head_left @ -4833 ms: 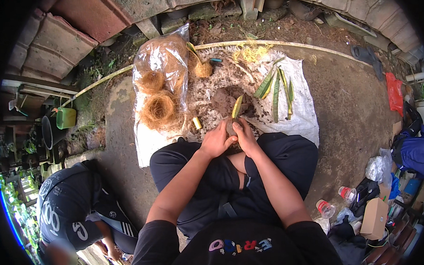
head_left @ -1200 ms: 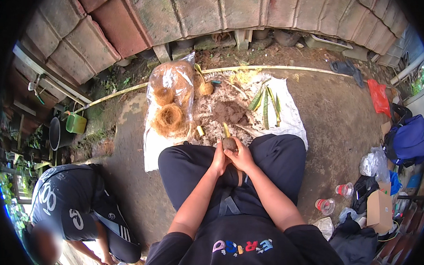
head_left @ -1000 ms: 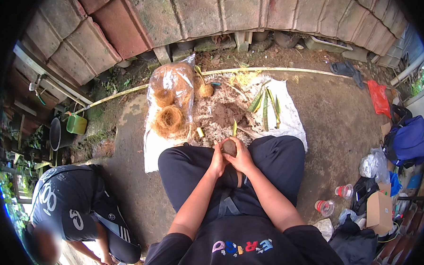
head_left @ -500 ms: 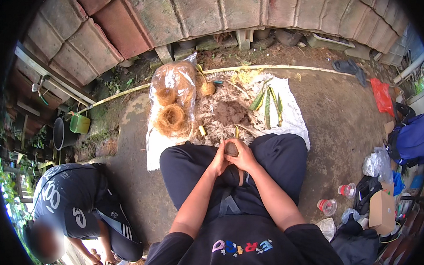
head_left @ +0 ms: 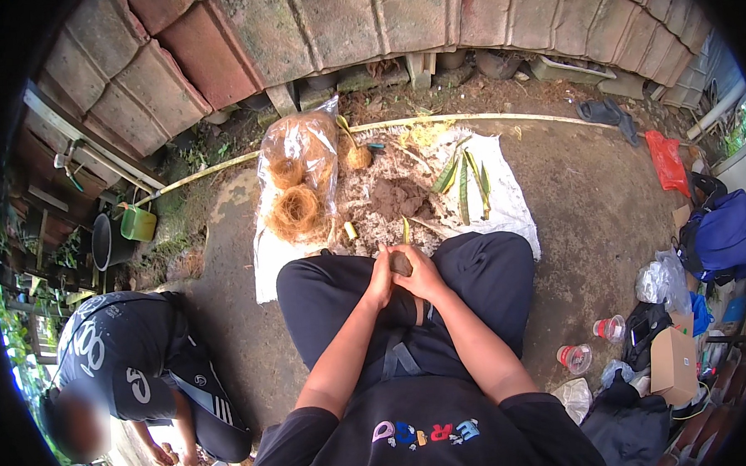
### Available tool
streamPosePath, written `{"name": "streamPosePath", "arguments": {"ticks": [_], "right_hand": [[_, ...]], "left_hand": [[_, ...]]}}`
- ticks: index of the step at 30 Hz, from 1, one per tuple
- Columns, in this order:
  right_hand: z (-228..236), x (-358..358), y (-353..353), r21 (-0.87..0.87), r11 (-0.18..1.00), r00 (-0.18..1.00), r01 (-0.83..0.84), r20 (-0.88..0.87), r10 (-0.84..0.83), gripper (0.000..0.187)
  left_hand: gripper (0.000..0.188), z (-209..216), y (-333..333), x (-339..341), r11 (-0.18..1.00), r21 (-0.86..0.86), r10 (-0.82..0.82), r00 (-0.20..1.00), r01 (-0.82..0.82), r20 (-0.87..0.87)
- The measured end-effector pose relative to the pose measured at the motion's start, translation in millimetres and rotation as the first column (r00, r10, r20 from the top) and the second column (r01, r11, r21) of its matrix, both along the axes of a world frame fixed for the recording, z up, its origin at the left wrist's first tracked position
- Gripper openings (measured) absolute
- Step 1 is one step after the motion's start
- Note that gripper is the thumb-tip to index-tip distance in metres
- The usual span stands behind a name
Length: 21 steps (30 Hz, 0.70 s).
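Between my knees, a rounded lump of dark soil (head_left: 401, 264) is cupped in both hands. My left hand (head_left: 381, 278) presses against its left side, and my right hand (head_left: 423, 278) wraps round its right side. A yellow-edged leaf (head_left: 406, 229) stands just beyond my fingers. Farther out is a heap of loose soil (head_left: 399, 198) on a white sack (head_left: 509, 210). Several cut snake plant leaves (head_left: 464, 187) lie to its right. To its left sit a nest-like ring of brown fibre (head_left: 295, 211) and a small yellow spool (head_left: 350, 230).
A clear plastic bag of fibre (head_left: 302, 136) and a fibre ball with a leaf (head_left: 359, 156) lie at the sack's far left. Another person (head_left: 137, 368) crouches at left. Plastic cups (head_left: 574, 358), a cardboard box (head_left: 673, 366) and a blue backpack (head_left: 723, 233) are at right.
The whole view has shifted slightly. My hands still hold the soil lump, with only a small change in how the fingers lie. The crouching person's hands have moved a little.
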State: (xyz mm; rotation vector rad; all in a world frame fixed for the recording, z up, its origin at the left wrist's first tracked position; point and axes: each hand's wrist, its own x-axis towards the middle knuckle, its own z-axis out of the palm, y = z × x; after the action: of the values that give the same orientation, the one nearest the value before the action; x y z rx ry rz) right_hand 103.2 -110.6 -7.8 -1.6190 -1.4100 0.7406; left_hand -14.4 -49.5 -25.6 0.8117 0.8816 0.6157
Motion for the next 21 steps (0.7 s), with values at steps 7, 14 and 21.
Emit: {"name": "streamPosePath", "arguments": {"ticks": [7,14,21], "right_hand": [[7,-1,0,-0.096,0.995,0.980,0.026,-0.195,-0.044,0.082],[9,-1,-2,-0.066,0.997,0.991,0.040,-0.125,-0.048,0.063],[5,-9,-2,0.010,0.990,0.990,0.141,-0.015,-0.141,0.047]], "left_hand": [[0.075,13,-1,-10,0.984,-0.137,-0.097,0.989,0.112,0.114],[0.080,12,-9,-12,0.986,-0.082,-0.126,0.972,0.145,0.200],[0.048,2,-5,-5,0.988,0.126,-0.104,0.988,0.089,0.117]]}}
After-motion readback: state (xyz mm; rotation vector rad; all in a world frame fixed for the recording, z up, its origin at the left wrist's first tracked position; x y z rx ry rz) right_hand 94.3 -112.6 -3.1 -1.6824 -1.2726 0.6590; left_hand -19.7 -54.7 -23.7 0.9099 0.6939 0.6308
